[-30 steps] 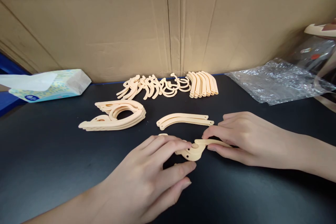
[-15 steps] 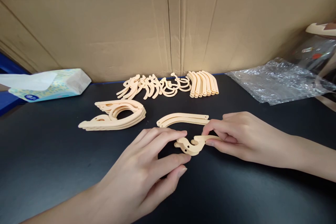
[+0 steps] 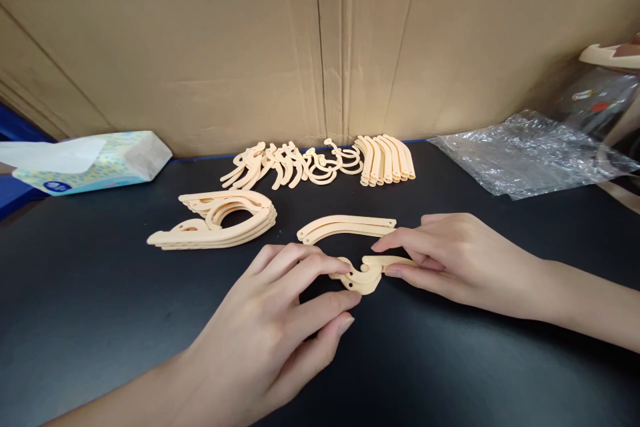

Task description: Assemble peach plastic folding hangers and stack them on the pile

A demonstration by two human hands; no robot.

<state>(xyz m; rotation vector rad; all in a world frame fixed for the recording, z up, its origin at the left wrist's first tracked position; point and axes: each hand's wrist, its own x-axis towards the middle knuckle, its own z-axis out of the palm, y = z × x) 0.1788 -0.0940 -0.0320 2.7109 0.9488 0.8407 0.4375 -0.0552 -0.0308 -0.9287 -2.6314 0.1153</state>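
A small cream plastic folding-hanger piece (image 3: pixel 367 280), curved with holes at its left end and a straight arm to the right, lies low over the black table between my hands. My left hand (image 3: pixel 285 320) has its index and middle fingertips closed on the curved left end; its thumb is apart from the piece. My right hand (image 3: pixel 450 257) pinches the straight end, partly hiding it, with the index finger stretched out above. Just behind lie two curved hanger arms (image 3: pixel 345 223), side by side.
A stack of folded hangers (image 3: pixel 240 230) sits to the left. Farther back are loose curved parts (image 3: pixel 287 167), several hooks (image 3: pixel 325 170) and a row of hanger arms (image 3: pixel 385 160). A tissue pack (image 3: pixel 115 163), clear plastic bag (image 3: pixel 530 157) and cardboard wall (image 3: pixel 225 47) border the table (image 3: pixel 100 293).
The hanger piece has shifted slightly left, farther under my left fingertips. My right index finger has moved left and lifted off the piece. Other parts stay in place.
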